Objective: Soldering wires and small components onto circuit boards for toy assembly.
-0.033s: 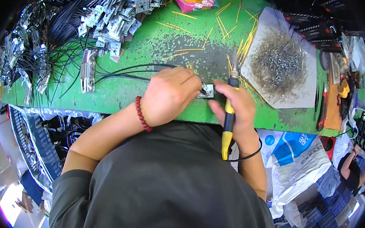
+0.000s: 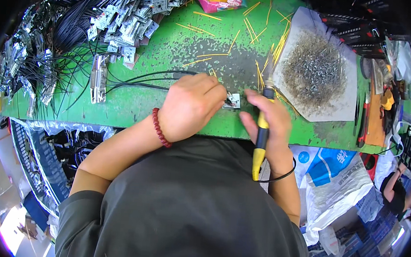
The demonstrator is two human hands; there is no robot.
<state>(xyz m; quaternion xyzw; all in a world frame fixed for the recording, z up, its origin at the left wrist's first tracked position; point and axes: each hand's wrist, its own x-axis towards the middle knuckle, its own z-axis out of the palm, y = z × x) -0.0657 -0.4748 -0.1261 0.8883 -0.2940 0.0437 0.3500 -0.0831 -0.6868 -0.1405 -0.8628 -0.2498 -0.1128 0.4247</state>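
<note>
Head view: small circuit board (image 2: 233, 100) between hands, left hand (image 2: 190, 105) pinching its left edge, right hand (image 2: 269, 121) just right, gripping upright soldering iron (image 2: 261, 133).

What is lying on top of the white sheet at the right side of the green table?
On the white sheet lies a heap of small grey metal bits, with some yellow sticks over its left edge. What is beneath the heap cannot be seen.
</note>
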